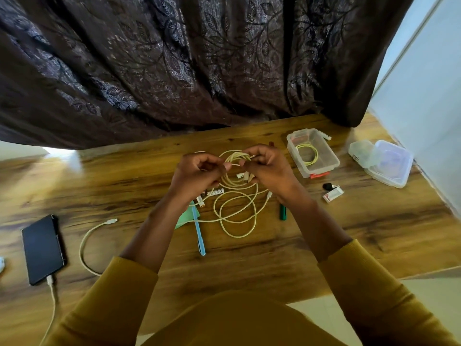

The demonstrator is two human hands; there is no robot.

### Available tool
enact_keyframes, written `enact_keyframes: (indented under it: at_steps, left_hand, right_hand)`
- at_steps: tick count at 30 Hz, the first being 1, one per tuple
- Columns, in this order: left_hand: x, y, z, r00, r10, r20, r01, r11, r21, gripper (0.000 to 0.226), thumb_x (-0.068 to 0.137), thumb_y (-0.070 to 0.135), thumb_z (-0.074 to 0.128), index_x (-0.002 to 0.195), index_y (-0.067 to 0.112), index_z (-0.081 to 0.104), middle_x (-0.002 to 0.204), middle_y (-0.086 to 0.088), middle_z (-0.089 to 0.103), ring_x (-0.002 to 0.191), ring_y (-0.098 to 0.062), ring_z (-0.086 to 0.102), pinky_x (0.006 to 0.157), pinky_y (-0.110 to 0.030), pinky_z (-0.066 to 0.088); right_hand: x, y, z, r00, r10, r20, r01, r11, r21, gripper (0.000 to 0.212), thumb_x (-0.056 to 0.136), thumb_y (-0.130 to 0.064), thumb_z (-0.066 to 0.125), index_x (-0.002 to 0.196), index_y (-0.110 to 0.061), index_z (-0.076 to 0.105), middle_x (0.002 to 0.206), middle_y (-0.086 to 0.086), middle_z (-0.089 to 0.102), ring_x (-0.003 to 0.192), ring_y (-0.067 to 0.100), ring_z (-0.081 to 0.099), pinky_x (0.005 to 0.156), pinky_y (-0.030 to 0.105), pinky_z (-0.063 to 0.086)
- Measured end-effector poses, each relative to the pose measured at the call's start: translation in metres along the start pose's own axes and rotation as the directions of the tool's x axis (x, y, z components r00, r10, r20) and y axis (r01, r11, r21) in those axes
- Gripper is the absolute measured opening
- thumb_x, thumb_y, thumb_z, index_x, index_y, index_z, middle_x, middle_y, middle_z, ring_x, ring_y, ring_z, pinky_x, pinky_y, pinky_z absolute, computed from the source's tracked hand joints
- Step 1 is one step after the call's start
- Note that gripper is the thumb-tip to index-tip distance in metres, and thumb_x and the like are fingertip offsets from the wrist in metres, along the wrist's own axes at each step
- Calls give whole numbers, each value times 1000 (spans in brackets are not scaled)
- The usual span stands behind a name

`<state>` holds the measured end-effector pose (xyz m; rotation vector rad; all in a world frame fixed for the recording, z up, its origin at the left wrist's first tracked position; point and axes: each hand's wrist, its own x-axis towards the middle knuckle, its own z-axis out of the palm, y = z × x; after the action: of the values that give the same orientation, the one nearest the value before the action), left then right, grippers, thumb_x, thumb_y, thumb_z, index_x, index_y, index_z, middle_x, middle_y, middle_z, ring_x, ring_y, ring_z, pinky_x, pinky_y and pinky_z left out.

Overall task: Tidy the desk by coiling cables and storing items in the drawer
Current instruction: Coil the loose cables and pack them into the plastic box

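The left hand (197,174) and the right hand (268,168) are up above the middle of the brown wooden desk (349,233). The fingers (225,166) of both hands are closed, pinching a pale yellow cable bundle (235,158) between them. More of this cable hangs down and lies in loose loops (237,213) on the desk just below the hands.

The far edge of the desk sits under a dark brown curtain with a leaf pattern (199,58). The right edge runs along a pale wall (429,96). The near edge is close to the person's mustard yellow sleeves (374,290).

Open room is on the left side of the desk, between the hands and the black phone (42,248), and at the near right. A short white cable (86,245) curves beside the phone (another white cable is plugged into the phone's near end).

By the loops lie a light blue pen (199,236), a green paper piece (185,218) and a dark green marker (282,212). To the right, a clear plastic box (324,168) holds a small coiled yellow cable (308,153). Further right is a clear plastic lid (389,166) near the desk's edge. A small white and red box (333,194) lies between the marker and the lid.
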<state>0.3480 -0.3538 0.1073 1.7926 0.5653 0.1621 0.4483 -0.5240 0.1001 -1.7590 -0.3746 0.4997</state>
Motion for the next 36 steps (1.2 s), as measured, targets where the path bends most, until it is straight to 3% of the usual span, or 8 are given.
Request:
enact_keyframes:
  at_steps: [5,10,13,19,22,25,31,36]
  left_hand:
    - [5,3,24,996,-66,58,70,995,-70,12,92,18,79,104,15,80,92,-3,81,89,-23,79,76,-29,65]
    - [14,10,60,991,-86,98,97,989,-115,16,90,10,80,106,14,78,99,-3,80,92,-16,79,75,-26,64]
    - [24,11,86,985,-106,136,121,986,-111,23,87,12,83,110,12,77,102,-6,80,92,-18,79,81,-33,65]
    - [51,18,141,994,-32,106,15,987,163,20,87,36,83,105,30,78,98,13,77,93,-6,72,84,-34,63]
    - [65,25,165,993,16,119,-43,973,225,17,89,37,81,104,31,77,98,15,76,92,-4,72,87,-38,63]
    - [76,34,184,991,11,136,-42,973,225,7,93,31,78,98,33,74,94,11,77,83,-9,77,83,-40,65]
    - [98,43,218,979,-86,187,67,992,107,16,97,15,73,113,15,72,98,-4,78,81,-13,78,74,-31,66]
    - [110,42,237,977,-129,168,105,984,145,22,93,7,68,94,28,69,91,-3,80,73,-12,78,56,-24,54]
  right_hand:
    - [-6,11,-28,995,99,12,-100,993,57,21,95,-12,73,116,-11,70,95,6,80,92,17,76,66,27,58]
    - [-6,26,-62,995,78,-70,-75,996,38,12,94,-5,73,105,-6,77,97,10,79,90,23,77,69,31,62]
    - [-4,36,-85,988,59,-145,-54,998,38,9,92,-7,75,101,-10,77,91,7,79,83,22,77,66,33,61]
    - [11,54,-128,937,95,-336,-97,995,13,13,87,-12,83,91,-20,73,85,3,78,72,17,75,59,37,62]
    - [23,65,-147,915,91,-392,-112,993,-33,14,87,-11,82,91,-22,75,88,1,79,75,19,77,66,47,66]
    - [40,74,-166,893,42,-449,-109,986,-125,15,85,-9,82,95,-20,78,92,-1,79,84,16,76,80,46,65]
    - [68,74,-199,917,-162,-364,-27,887,-462,18,89,-5,73,98,-18,82,97,-1,80,88,13,74,85,32,59]
    - [99,78,-210,963,-177,-204,12,782,-623,22,84,-7,74,99,-21,82,95,-2,80,86,16,73,80,43,62]
